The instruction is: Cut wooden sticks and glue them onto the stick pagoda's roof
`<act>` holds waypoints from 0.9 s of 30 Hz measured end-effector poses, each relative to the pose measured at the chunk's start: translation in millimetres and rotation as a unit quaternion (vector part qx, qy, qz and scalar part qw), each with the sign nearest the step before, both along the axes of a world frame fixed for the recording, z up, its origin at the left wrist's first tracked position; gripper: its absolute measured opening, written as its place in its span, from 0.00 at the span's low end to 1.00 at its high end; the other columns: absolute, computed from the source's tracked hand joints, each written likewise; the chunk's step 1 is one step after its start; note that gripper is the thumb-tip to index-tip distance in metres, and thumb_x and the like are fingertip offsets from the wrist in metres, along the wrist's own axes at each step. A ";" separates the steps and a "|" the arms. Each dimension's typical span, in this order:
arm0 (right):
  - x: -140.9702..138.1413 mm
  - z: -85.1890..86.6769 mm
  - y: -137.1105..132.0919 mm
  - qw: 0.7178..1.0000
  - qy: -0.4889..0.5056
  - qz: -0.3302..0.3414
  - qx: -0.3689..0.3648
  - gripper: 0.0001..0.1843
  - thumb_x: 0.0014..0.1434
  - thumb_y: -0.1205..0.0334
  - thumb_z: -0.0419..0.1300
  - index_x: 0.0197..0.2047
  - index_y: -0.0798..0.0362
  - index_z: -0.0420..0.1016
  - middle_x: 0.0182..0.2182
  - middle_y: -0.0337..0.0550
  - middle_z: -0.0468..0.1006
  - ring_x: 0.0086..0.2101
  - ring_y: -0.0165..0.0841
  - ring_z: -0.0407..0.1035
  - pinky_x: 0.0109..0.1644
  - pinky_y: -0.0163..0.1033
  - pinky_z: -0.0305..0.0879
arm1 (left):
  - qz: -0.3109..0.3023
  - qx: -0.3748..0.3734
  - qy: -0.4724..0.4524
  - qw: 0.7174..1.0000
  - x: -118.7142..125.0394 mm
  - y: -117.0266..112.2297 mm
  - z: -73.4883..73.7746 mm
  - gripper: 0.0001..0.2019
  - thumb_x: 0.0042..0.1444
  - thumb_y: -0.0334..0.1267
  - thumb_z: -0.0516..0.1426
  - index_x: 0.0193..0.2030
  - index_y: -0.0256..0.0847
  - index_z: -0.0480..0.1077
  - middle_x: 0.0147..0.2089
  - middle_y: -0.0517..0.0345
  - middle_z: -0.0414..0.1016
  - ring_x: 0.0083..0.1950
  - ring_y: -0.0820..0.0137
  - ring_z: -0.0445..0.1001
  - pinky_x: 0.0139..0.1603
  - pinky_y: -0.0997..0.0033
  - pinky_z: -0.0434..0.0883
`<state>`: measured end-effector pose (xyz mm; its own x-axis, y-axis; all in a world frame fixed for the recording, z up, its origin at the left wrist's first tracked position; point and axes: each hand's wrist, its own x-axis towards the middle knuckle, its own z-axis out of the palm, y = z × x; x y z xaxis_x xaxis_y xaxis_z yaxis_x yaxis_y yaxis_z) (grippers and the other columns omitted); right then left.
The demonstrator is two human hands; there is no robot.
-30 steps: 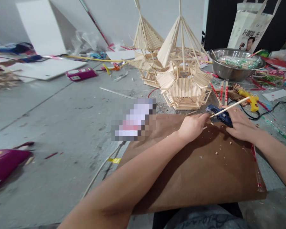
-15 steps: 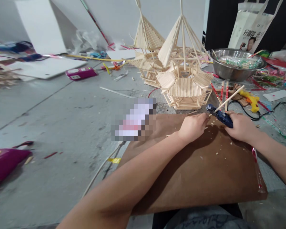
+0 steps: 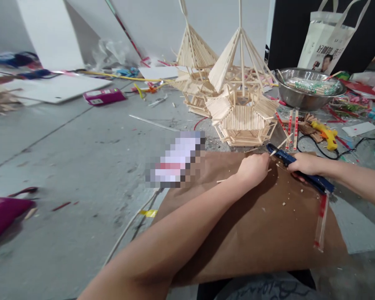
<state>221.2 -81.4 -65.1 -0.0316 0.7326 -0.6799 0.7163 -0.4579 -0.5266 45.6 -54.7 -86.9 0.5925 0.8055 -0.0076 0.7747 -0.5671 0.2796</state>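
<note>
One thin wooden stick (image 3: 285, 141) is located at the far edge of the brown board (image 3: 253, 246), right of its centre. The stick is tilted, rising away from the left hand (image 3: 254, 168) toward the right. The left hand is over the far part of the brown board, grasping the stick's lower end at the fingertips; contact between this hand and the board cannot be confirmed. The right hand (image 3: 304, 163), over the board's far right portion, is wrapped around a dark-blue hand tool (image 3: 320, 182). The tool's head is at the stick, just beside the left fingertips; whether its edges touch the wood cannot be determined.

Small wood offcuts (image 3: 284, 204) are scattered on the board, on the near side of the hands. A clear wrapper with a red band (image 3: 321, 223) lies along the board's right side, below the tool's rear end. Beyond the board's far edge stands a wooden stick model (image 3: 245, 118). Beyond the board's far right corner are red-banded sticks (image 3: 290, 125), a yellow glue gun (image 3: 330, 139) and a metal bowl (image 3: 306, 100).
</note>
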 end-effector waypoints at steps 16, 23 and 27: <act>0.9 20.6 -9.5 0.994 0.101 -0.020 -0.023 0.06 0.41 0.68 0.53 0.27 0.55 0.67 0.21 0.42 0.75 0.22 0.29 0.68 0.25 0.33 0.65 | 0.020 0.043 0.003 0.999 1.0 -5.9 0.2 0.12 0.59 0.38 0.43 0.43 0.37 0.63 0.30 0.51 0.74 0.33 0.65 0.74 0.32 0.68 0.67; 0.8 36.6 -18.2 0.988 0.148 -0.011 0.038 0.18 0.40 0.72 0.50 0.35 0.54 0.72 0.39 0.47 0.77 0.39 0.36 0.72 0.31 0.34 0.69 | -0.007 0.104 -0.037 0.994 -1.8 -5.8 -2.5 0.13 0.60 0.38 0.42 0.42 0.37 0.64 0.30 0.50 0.74 0.31 0.64 0.74 0.28 0.70 0.66; 4.0 36.3 -17.4 0.986 0.162 -0.024 0.031 0.22 0.39 0.72 0.49 0.39 0.53 0.72 0.41 0.47 0.77 0.40 0.36 0.72 0.32 0.35 0.69 | -0.007 0.090 -0.063 0.994 -1.8 -4.0 -2.2 0.13 0.60 0.38 0.42 0.42 0.37 0.63 0.29 0.50 0.74 0.30 0.65 0.74 0.29 0.70 0.65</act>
